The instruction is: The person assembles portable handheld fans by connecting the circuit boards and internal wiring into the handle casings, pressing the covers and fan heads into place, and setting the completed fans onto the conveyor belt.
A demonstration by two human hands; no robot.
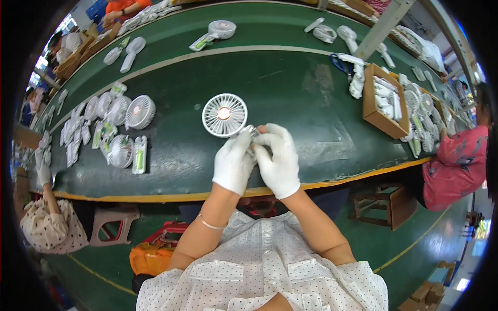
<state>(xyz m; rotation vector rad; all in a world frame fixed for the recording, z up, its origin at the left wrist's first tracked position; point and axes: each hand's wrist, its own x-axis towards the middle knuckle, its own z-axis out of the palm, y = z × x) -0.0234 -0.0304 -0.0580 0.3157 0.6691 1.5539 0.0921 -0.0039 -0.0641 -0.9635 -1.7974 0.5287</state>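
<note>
In front of me a small white fan head with an orange-lit centre faces up, its round grille showing. My left hand, in a white glove, is closed at the fan's lower right edge. My right hand, gloved with some bare fingertips, is pinched close beside it. Between the fingertips a small shiny greyish part shows next to the fan head. Most of what the fingers grip is hidden by the gloves.
White fan heads and handle parts with green pieces lie at left. A cardboard box of white parts, blue scissors and a metal post are at right. Fan parts dot the green belt behind. Co-workers sit on both sides.
</note>
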